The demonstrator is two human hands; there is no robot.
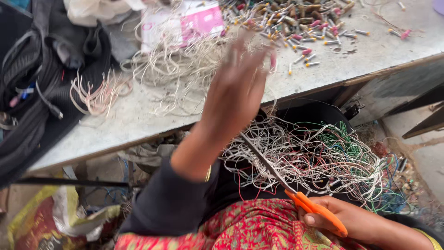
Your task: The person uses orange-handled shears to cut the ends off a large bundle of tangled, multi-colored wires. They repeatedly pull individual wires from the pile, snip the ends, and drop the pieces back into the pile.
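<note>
Two hands at work. Right hand [358,222] grips orange-handled scissors [296,196], fingers closed on the handle, blades running up-left into the tangled wire heap [323,157] on the lap. Left hand [236,90] is raised over the table [370,55], blurred, fingers loosely spread, nearer the small capped pieces [296,28].

Two hands show: the left hand [236,92], raised and blurred, and the right hand [356,220]. There is one pair of orange-handled scissors [296,196], one bench [360,55], one pink-and-white packet [185,23] and one dark bag [32,92]. The small capped pieces [296,23] and loose wires [314,157] are too many to count.
</note>
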